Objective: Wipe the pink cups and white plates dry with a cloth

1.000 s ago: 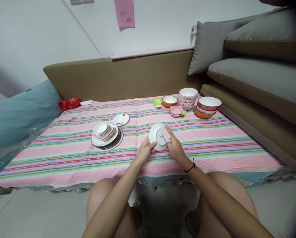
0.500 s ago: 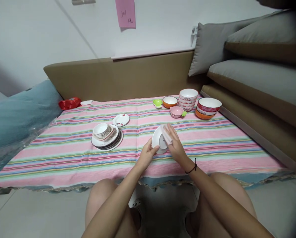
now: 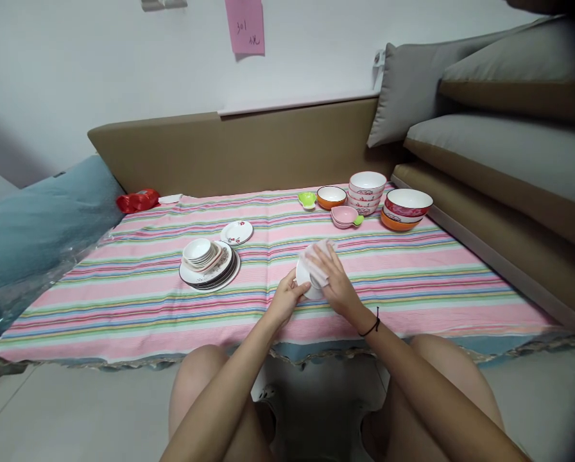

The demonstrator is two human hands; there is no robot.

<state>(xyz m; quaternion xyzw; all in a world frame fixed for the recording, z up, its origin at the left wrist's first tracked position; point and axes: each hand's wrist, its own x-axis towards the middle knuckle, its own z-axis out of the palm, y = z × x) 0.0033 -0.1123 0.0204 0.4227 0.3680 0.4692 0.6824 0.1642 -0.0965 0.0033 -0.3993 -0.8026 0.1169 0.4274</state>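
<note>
My left hand [image 3: 286, 298] grips the near left rim of a small white plate [image 3: 303, 276], thumb on the face toward me. The plate is tilted above the striped cloth. With my right hand [image 3: 336, 280] I press a thin pale wipe [image 3: 315, 264], cloth or tissue, against the plate. The wipe and fingers hide much of the plate's upper right. To the left, a stack of dark-rimmed plates [image 3: 205, 277] carries several small white bowls [image 3: 197, 249]. A white plate with red flowers [image 3: 237, 231] lies just behind that stack.
Bowls stand at the back right: a stack of red-patterned bowls [image 3: 366, 192], a mixed stack [image 3: 407, 206], an orange bowl [image 3: 331, 197], pink dishes [image 3: 345, 216] and a green leaf-shaped dish [image 3: 307, 200]. Cushions [image 3: 499, 141] rise on the right. A red bundle [image 3: 138, 201] lies far left.
My right hand has shifted slightly left with the wipe, which now covers more of the plate, including most of its middle ring. My left hand keeps its grip.
</note>
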